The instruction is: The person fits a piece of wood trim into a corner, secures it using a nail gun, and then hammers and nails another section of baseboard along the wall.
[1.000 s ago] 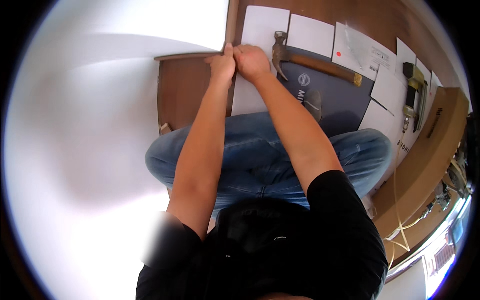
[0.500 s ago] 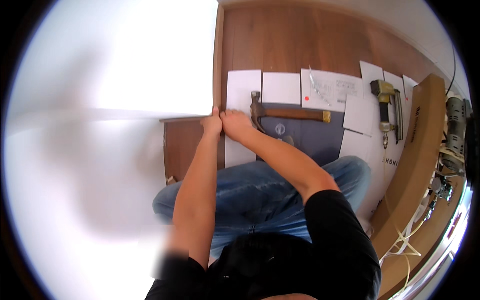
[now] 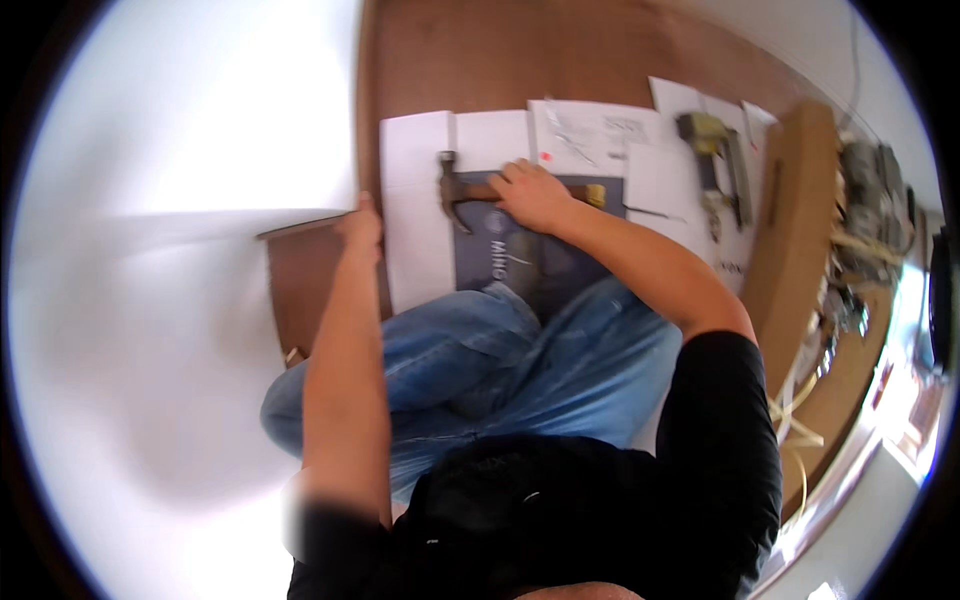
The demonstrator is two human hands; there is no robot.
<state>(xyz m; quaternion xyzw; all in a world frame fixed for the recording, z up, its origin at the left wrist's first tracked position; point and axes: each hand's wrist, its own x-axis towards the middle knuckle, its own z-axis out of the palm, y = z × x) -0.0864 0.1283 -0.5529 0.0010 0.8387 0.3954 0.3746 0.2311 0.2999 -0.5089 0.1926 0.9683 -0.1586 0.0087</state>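
Note:
My left hand (image 3: pixel 362 232) is at the corner where two brown trim strips meet, with its fingers closed around that edge. One trim strip (image 3: pixel 368 90) runs away along the foot of the white wall; a shorter one (image 3: pixel 300 228) goes off to the left. My right hand (image 3: pixel 537 196) lies over the wooden handle of a claw hammer (image 3: pixel 470 192), its fingers bent round the middle of it. The hammer rests on a dark grey printed panel (image 3: pixel 590 245), its head pointing left. The undersides of my right fingers are hidden.
White cardboard sheets (image 3: pixel 415 150) cover part of the brown wooden floor (image 3: pixel 500 50). A nail gun (image 3: pixel 715 160) lies on them at the right. Beyond it stands a long cardboard box (image 3: pixel 795 190), with a grey machine (image 3: pixel 872 190) behind. White wall surfaces (image 3: pixel 200 130) fill the left.
My right hand has left the trim corner and moved right onto the hammer's handle. My left hand stays at the corner. The whole view has shifted, so things appear farther left.

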